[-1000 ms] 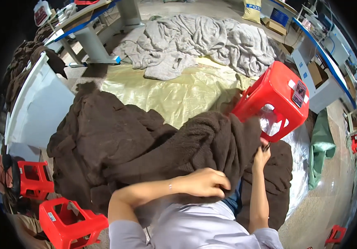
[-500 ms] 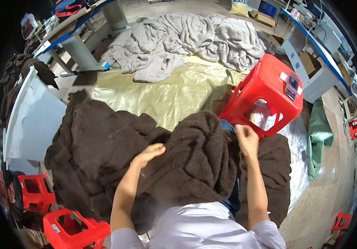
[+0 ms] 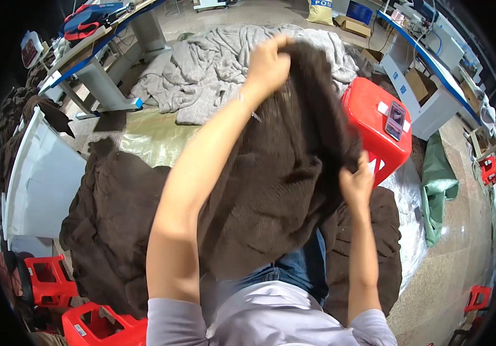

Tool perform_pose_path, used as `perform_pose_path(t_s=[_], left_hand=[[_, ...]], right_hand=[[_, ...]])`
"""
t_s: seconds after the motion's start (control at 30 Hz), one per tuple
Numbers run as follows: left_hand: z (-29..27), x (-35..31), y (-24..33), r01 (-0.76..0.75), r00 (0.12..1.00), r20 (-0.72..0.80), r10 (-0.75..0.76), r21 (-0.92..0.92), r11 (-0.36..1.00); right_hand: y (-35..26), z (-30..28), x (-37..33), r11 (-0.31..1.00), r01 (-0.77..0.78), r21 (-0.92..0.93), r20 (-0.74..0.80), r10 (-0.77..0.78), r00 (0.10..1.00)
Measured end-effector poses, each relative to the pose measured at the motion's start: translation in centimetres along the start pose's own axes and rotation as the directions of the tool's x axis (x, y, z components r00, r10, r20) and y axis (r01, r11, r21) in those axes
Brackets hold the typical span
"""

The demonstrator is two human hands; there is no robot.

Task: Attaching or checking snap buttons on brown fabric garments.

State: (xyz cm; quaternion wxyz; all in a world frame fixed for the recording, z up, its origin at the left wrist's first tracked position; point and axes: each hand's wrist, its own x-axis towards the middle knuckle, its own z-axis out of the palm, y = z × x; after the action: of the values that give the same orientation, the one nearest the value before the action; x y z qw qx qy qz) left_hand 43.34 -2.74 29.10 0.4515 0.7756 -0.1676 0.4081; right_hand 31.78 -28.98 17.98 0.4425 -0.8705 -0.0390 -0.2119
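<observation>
A dark brown fleecy cloth [image 3: 265,196] hangs spread out in front of me above my lap. My left hand [image 3: 269,66] is raised far forward, its fingers closed on the cloth's upper edge. Lower down at the right, my right hand [image 3: 357,183] grips the same cloth by its side edge. The fabric is slightly blurred between the two hands. More dark brown fabric lies heaped to my left [image 3: 115,213], and another brown piece [image 3: 369,236] lies to my right.
A red plastic stool [image 3: 374,118] with a phone [image 3: 395,120] on top stands just beyond my right hand. A grey fabric pile [image 3: 202,75] lies ahead on yellowish sheeting [image 3: 155,138]. Blue-edged tables [image 3: 104,75] flank the space; a white panel [image 3: 43,173] stands left.
My left hand has swung up and forward, lifting the brown cloth off my lap and spreading it. My right hand has shifted slightly and now holds the cloth's edge.
</observation>
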Motion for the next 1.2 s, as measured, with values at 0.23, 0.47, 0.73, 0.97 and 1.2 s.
perform_pose_path(t_s=[0.23,0.47,0.73,0.97,1.2], left_hand=[[-9.5,15.0,9.1,-0.551,0.651,-0.101,0.752,0.619,0.559],[-20.3,9.6,1.0,-0.331,0.828,-0.091,0.553,0.716,0.614],[-14.6,-19.2,-5.6,0.22,0.802,0.184,-0.568,0.793,0.567],[-10.3,-8.6,-10.5,0.642,0.702,0.033,-0.711,-0.462,0.612],[-14.3,-2.6,-5.0,0.322,0.908,0.086,-0.409,-0.767,0.555]], right_hand=[[-8.1,-5.1,10.9,0.963,0.257,-0.081,-0.2,-0.269,0.942],[-6.6,-6.0,9.5,0.909,0.347,-0.233,-0.279,-0.404,0.871],[7.9,-3.0,3.2,0.868,0.121,-0.482,0.032,-0.121,0.992],[4.5,2.6,10.0,0.887,-0.314,0.338,-0.113,0.37,0.922],[0.8,-3.1,12.0,0.705,0.451,0.548,-0.46,-0.196,0.866]])
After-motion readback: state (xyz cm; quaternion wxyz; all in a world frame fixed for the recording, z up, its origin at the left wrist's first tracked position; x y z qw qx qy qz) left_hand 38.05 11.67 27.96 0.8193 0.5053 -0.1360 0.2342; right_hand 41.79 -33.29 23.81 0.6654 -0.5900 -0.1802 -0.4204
